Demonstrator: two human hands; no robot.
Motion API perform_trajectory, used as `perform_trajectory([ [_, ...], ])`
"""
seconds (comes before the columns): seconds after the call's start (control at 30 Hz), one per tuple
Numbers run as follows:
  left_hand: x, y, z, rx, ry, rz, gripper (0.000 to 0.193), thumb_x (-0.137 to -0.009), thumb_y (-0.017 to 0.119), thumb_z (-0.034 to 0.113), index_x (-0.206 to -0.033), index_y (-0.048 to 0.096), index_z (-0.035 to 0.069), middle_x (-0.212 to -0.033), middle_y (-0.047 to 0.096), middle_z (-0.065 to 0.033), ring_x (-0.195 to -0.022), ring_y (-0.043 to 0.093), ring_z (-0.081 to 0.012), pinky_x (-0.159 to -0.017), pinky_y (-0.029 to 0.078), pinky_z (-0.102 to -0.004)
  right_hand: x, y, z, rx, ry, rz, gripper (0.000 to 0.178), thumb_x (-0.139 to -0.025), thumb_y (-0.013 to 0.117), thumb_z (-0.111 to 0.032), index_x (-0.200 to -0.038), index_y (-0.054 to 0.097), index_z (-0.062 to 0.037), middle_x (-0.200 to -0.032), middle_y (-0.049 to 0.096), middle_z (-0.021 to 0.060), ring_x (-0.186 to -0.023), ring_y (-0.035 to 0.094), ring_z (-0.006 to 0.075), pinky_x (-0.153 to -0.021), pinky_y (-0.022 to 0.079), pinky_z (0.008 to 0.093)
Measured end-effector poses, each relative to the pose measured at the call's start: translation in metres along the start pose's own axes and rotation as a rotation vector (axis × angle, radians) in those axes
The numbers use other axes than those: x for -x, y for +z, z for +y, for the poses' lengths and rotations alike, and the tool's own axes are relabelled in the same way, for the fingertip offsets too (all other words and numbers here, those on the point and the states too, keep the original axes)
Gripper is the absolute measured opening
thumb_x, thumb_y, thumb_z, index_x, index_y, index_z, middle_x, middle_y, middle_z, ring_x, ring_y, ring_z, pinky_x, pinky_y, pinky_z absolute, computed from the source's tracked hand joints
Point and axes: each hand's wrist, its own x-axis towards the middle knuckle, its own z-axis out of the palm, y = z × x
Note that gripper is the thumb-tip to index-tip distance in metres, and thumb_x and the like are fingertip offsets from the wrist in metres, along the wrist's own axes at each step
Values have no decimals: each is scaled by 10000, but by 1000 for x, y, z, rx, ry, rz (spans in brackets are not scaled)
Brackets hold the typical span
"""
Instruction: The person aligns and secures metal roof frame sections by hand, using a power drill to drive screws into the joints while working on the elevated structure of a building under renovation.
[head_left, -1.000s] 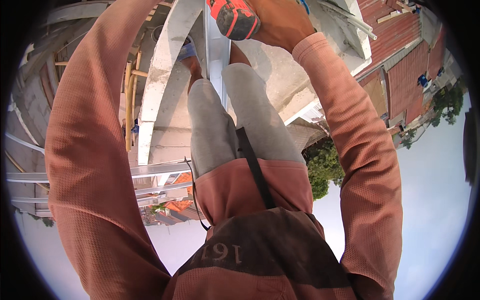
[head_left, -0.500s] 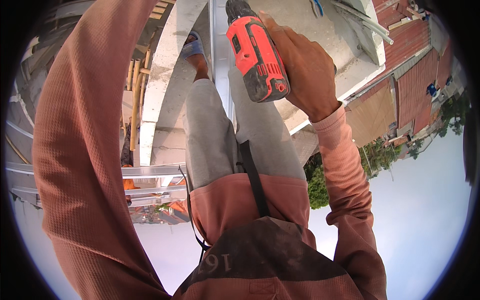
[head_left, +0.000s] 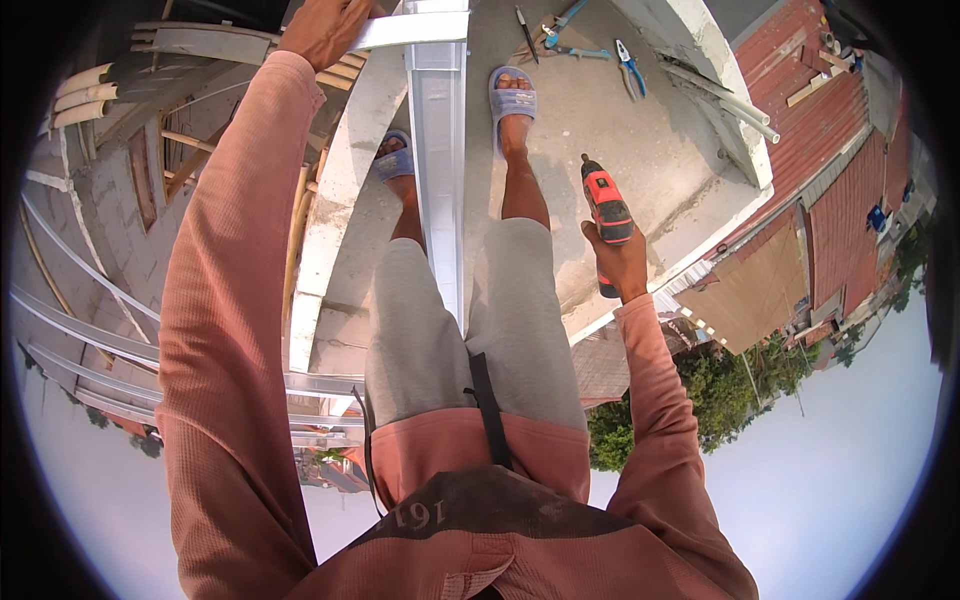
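Observation:
My right hand (head_left: 628,262) is wrapped round the grip of a red and black cordless drill (head_left: 608,208), held out to the right of my knees with its bit pointing away from me. At the top, my left hand (head_left: 325,32) grips the left end of a short pale metal strip (head_left: 412,30), part of the hand being cut off by the picture's edge. That strip lies crosswise over a long silvery metal channel (head_left: 438,160), which runs lengthwise between my sandalled feet.
Blue-handled pliers (head_left: 630,70), other blue-handled tools (head_left: 575,50) and a dark pen-like tool (head_left: 526,35) lie on the concrete ledge (head_left: 560,130). Pale pipes (head_left: 725,102) rest by a low wall at right. Metal rails (head_left: 90,340) and bamboo poles (head_left: 85,95) are at left. Rusty roofs (head_left: 840,190) lie beyond the edge.
The drill in my right hand has moved down and right, away from the channel. My left hand has come into view, gripping the metal strip. More tools and my right foot now show.

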Motion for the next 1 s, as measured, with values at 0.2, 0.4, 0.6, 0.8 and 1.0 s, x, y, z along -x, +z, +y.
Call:
perform_trajectory([
  [0.2,5,31,-14,-144,107,415,757,-1048,300,682,-1186,687,47,-1092,746,-192,-1080,703,-365,-995,512,-446,-194,43,89,567,-171,-84,815,-846,697,-193,-1561,329,-63,-1257,603,156,-1122,660,370,-904,529,513],
  [0.4,13,37,-2,47,125,568,657,-1103,350,554,-1150,663,-22,-1032,746,-137,-1037,697,-222,-974,504,-355,-300,77,158,761,-170,22,941,-812,730,-169,-1601,229,-64,-1330,540,130,-1146,621,344,-940,493,528],
  [0.6,19,49,-3,102,1,733,743,-1096,302,596,-1104,702,-31,-1048,739,-139,-1007,695,-229,-965,508,-357,-330,105,199,624,-261,136,990,-790,740,-69,-1612,189,-70,-1374,512,139,-1152,605,370,-941,497,531],
  [0.8,5,61,0,207,-31,802,734,-1098,306,588,-1102,696,-34,-1044,740,-144,-1003,698,-234,-945,517,-357,-343,99,238,540,-194,95,849,-850,676,-92,-1586,253,-61,-1415,500,178,-1193,597,405,-982,488,525],
  [1.0,23,51,-17,200,-82,811,680,-1094,370,573,-1070,713,-13,-1019,725,-117,-975,675,-210,-917,502,-318,-257,62,90,573,-763,20,582,-905,620,-116,-1461,466,-35,-1439,473,218,-1284,502,402,-1075,418,494],
])
